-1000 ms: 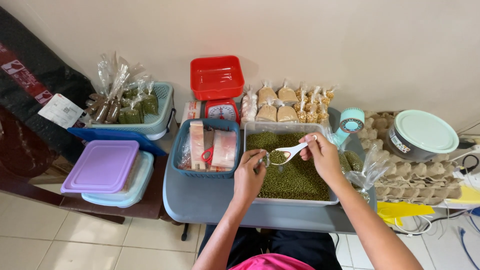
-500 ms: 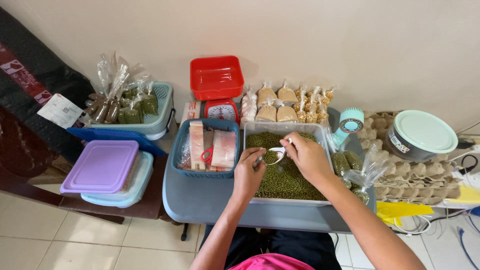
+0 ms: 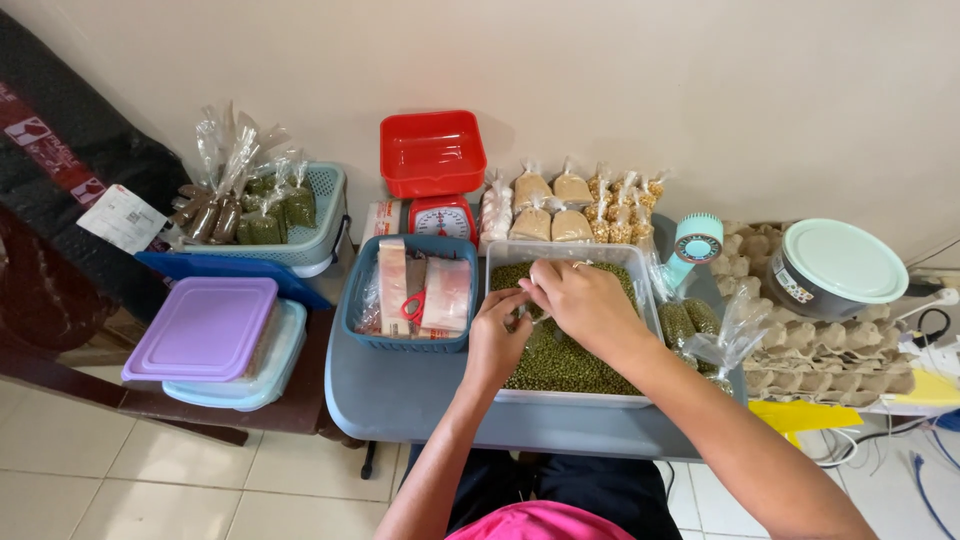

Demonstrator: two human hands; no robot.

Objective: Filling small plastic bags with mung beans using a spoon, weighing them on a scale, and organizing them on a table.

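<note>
- standing in a row by the wall, small clear tied bags of tan grains [image 3: 570, 205] sit behind the clear rectangular tray of green beans [image 3: 560, 365].
- left hand [image 3: 497, 335] fingers curled, pinching something small over the tray; what it is cannot be told.
- right hand [image 3: 580, 300] fingers bent close, meeting the left fingertips.
- red-faced kitchen scale [image 3: 441, 217] beside the bags.

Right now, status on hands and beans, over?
Both hands together over clear tub of green mung beans. Grip contents unclear. Blue basket alongside, apart.
</note>
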